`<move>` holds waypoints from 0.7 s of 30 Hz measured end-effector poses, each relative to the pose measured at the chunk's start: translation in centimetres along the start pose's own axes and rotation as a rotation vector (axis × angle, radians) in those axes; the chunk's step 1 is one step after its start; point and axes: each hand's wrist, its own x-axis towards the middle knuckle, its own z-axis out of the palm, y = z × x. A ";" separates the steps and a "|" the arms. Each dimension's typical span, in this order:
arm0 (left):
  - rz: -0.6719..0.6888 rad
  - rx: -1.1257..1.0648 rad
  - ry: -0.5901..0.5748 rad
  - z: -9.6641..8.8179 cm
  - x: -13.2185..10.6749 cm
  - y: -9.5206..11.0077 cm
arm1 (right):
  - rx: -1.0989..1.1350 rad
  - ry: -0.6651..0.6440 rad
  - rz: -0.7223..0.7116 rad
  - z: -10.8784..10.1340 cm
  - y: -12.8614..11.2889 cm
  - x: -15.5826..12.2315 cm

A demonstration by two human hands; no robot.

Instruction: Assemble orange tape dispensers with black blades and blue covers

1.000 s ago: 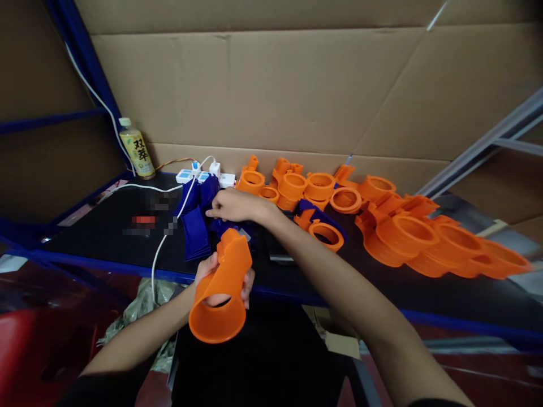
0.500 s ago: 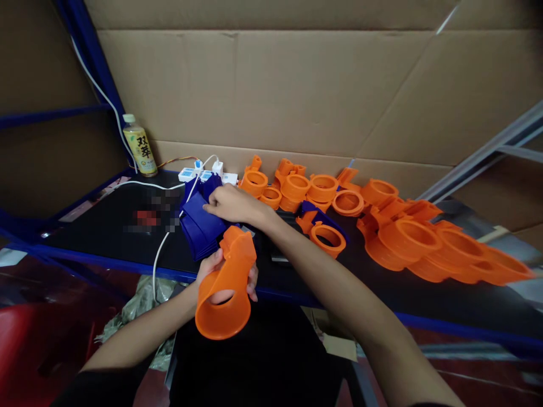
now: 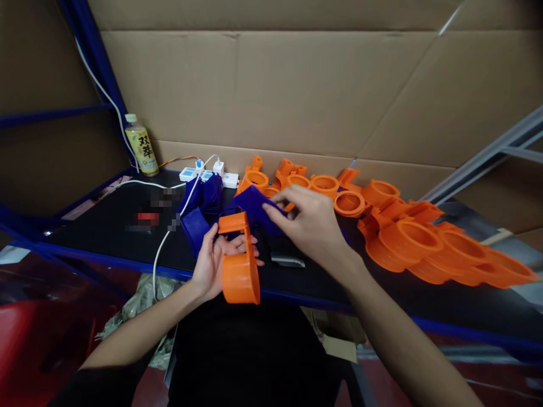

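My left hand [image 3: 208,270] supports an orange plastic tape dispenser [image 3: 238,277] at the near edge of the table. Its thumb rests by the narrow end, and the fingers pass behind the piece. The wide ring end points down towards me. My right hand [image 3: 314,217] pinches a flat dark blue plastic piece [image 3: 254,204] between thumb and fingers, just above and right of the dispenser. Behind my left hand lies a stack of similar blue pieces [image 3: 195,229], with further blue stacks [image 3: 211,195] beyond it.
Several orange dispensers [image 3: 418,234] stand along the back and right of the black table [image 3: 106,226]. A power strip [image 3: 230,180] with white cables lies at the back, near a drink bottle [image 3: 143,148]. A dark object with a silvery edge [image 3: 288,260] lies near the front.
My right hand has lifted a blue piece off the stack and carried it right. My left hand has turned the orange dispenser and raised it slightly.
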 end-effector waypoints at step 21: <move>0.243 0.143 0.054 -0.7 0.5 -1.1 | 0.214 -0.182 0.095 0.7 -1.3 -5.0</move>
